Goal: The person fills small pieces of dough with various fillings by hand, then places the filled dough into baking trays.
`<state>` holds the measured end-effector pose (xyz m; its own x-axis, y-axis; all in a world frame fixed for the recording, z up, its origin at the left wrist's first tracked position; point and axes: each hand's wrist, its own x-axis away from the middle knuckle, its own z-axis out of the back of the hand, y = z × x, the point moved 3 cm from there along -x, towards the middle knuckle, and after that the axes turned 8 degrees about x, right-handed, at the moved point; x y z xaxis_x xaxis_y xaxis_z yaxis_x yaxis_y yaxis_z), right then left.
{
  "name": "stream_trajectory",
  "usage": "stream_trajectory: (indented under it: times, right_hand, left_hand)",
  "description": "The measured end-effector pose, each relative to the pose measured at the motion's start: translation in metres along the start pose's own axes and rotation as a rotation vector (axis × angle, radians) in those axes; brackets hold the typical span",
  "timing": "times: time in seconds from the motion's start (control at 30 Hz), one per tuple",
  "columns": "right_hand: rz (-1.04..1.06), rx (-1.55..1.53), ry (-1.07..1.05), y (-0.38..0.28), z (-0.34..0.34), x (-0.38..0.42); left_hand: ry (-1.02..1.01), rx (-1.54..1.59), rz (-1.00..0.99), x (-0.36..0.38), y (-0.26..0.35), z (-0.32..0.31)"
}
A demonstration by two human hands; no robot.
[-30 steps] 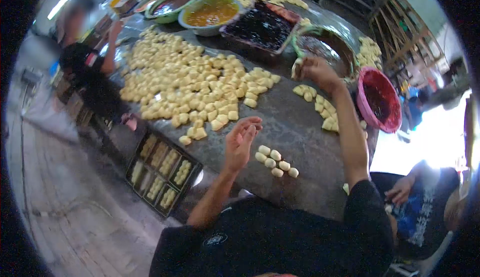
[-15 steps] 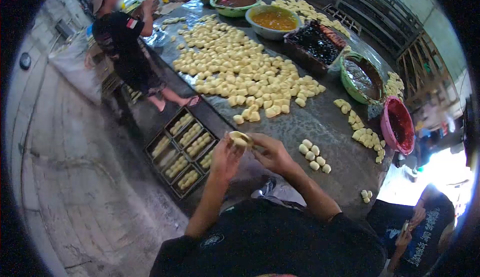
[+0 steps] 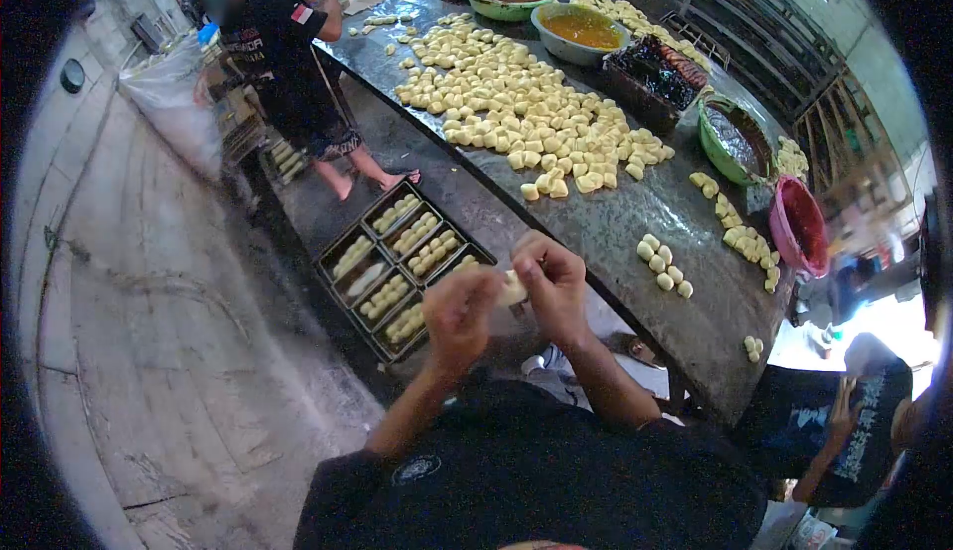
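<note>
Between my two hands, just off the table's near edge, is a small piece of pale dough [image 3: 512, 290]. My right hand [image 3: 552, 287] has its fingers curled round the right side of the dough, thumb on top. On the other side my left hand [image 3: 463, 317], slightly blurred, is closed with its fingertips pinching the dough. Below and left of the hands, a rack of black baking tins [image 3: 349, 304] holds rows of rolled dough. To the right on the table lies a small group of smooth dough balls [image 3: 666, 266].
The dark table [image 3: 606, 227] bears a wide spread of dough pieces [image 3: 541, 103]. Along its far side stand a grey basin of orange filling [image 3: 579, 34], a dark-filled tray [image 3: 655, 78], a green basin [image 3: 733, 138] and a pink basin [image 3: 798, 224]. Other people stand at left and lower right.
The dough was open and cupped in my left hand; now both hands close round it, with the fingers pinched in. The view has shifted, so the table appears farther right.
</note>
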<state>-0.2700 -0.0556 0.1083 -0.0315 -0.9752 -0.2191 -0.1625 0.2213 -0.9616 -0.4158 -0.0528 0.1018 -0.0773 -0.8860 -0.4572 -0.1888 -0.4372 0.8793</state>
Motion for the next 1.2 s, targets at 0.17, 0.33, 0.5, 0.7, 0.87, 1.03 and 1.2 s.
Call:
stream_trajectory:
  times: [0.17,0.33,0.5,0.7,0.87,1.03,1.2]
  right_hand:
    - [0.578,0.666,-0.01,-0.039,-0.018,0.014]
    - [-0.095,-0.151,0.151,-0.009,-0.019,0.024]
    - [-0.393,-0.521,0.104,0.018,-0.014,0.044]
    - [0.329,0.312,0.152,-0.022,-0.01,0.06]
    - [0.187,0.349,0.308,-0.02,0.017,0.067]
    - [-0.155,0.219,0.327,-0.011,0.056,0.074]
    - [-0.22,0.244,0.52,0.019,0.132,0.107]
  left_hand:
    - [0.016,0.218,0.033,-0.004,0.016,0.009]
    - [-0.007,0.31,-0.008,0.011,0.015,0.015]
    - [-0.325,-0.124,-0.491,0.006,0.023,0.012]
    - [-0.02,0.044,-0.169,0.011,0.022,-0.011]
    - [-0.204,0.124,0.091,0.013,-0.008,-0.031]
    - [-0.287,0.015,0.068,0.006,-0.036,-0.081]
    - [-0.76,-0.148,0.165,0.009,-0.069,-0.14]
